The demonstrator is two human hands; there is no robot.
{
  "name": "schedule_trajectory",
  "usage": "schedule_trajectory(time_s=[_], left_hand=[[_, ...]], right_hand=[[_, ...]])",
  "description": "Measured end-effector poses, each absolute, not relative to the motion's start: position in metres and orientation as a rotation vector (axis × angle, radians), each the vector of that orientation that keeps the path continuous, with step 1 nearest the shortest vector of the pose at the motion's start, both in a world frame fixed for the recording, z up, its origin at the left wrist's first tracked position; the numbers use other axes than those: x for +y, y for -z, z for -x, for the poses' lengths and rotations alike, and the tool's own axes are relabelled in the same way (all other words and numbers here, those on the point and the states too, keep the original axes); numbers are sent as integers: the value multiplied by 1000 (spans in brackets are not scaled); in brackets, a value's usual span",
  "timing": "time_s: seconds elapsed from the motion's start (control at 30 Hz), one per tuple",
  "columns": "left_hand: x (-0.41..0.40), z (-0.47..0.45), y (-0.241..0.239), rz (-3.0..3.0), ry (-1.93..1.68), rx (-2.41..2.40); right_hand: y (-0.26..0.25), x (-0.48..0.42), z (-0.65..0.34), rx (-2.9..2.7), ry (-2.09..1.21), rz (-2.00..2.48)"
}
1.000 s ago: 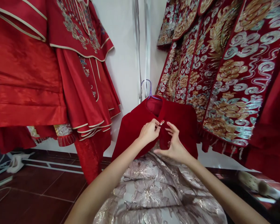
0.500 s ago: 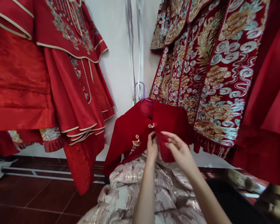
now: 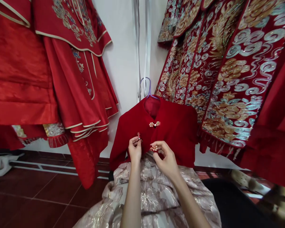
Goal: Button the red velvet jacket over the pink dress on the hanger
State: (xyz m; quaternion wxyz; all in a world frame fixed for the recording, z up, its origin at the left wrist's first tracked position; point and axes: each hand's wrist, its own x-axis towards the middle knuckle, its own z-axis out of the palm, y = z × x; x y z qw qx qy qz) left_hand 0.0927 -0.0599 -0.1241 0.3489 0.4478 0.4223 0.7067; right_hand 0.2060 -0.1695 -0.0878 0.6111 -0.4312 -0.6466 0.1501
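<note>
A dark red velvet jacket (image 3: 178,133) hangs on a purple hanger (image 3: 147,89) in front of me, over a pale floral brocade skirt (image 3: 152,196). Its top clasp (image 3: 155,124) near the collar is joined. My left hand (image 3: 135,150) pinches the left half of the lower clasp (image 3: 139,136) on the jacket's front edge. My right hand (image 3: 165,160) pinches the other half of that clasp (image 3: 154,148), a little apart from the left one. Both hands have their fingers closed on the fabric edges.
Plain red satin garments (image 3: 38,72) hang at the left. Red robes with heavy gold and silver embroidery (image 3: 223,72) hang at the right. White straps (image 3: 142,41) run down the white wall between them. Dark red floor tiles (image 3: 38,196) lie below, with a white rail (image 3: 49,169).
The top clasp is now joined. Both hands have moved down from it to the lower clasp, each holding one half. The view has shifted slightly.
</note>
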Motion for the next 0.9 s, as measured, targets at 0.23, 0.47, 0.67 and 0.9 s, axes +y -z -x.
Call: schedule_trajectory(time_s=[0.23, 0.47, 0.67, 0.9], left_hand=[[-63, -95, 124, -962, -1769, 966], [-65, -83, 127, -897, -1741, 827], [-65, -80, 124, -891, -1686, 826], [-66, -85, 124, -904, -1725, 845]], right_hand=[[92, -131, -200, -1503, -344, 1047], [92, -101, -196, -1588, -273, 1015], [91, -89, -193, -1661, -256, 1055], [90, -81, -189, -1669, -169, 1133]])
